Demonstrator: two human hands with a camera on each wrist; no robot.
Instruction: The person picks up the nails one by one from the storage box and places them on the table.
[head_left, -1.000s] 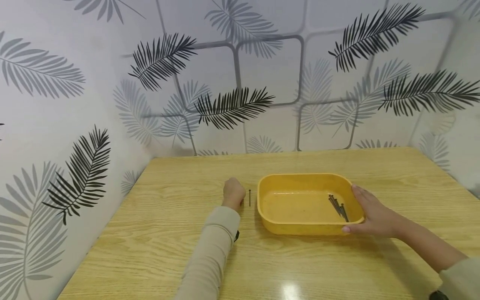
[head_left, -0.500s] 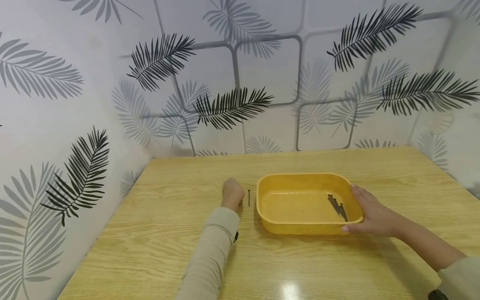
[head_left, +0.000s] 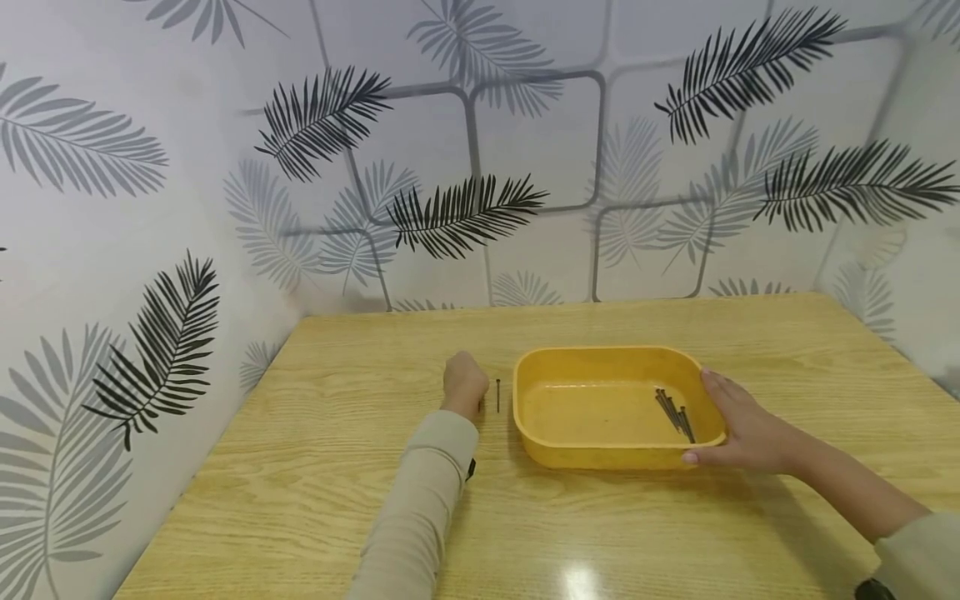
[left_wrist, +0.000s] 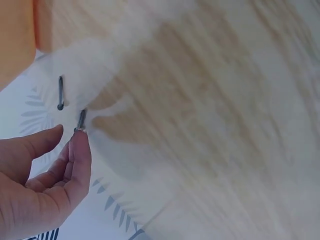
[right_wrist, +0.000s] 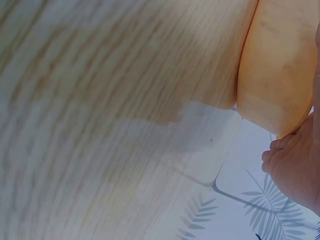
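Left fingers [left_wrist: 82, 155] apart from thumb, touching a nail [left_wrist: 82, 118], right fingers [head_left: 722, 392] gripping the yellow tray [head_left: 607, 457]

The left arm is covered by a long, pale beige sleeve [head_left: 408, 517], softly creased along the forearm and ended in a broad, smoother cuff [head_left: 444, 435], below which a small black piece [head_left: 471, 469], too small to be made out, is shown at the inner edge. The right forearm [head_left: 847, 483] is left bare below a matching pale sleeve [head_left: 922, 552], beside which a rounded dark piece [head_left: 872, 590] is partly seen.
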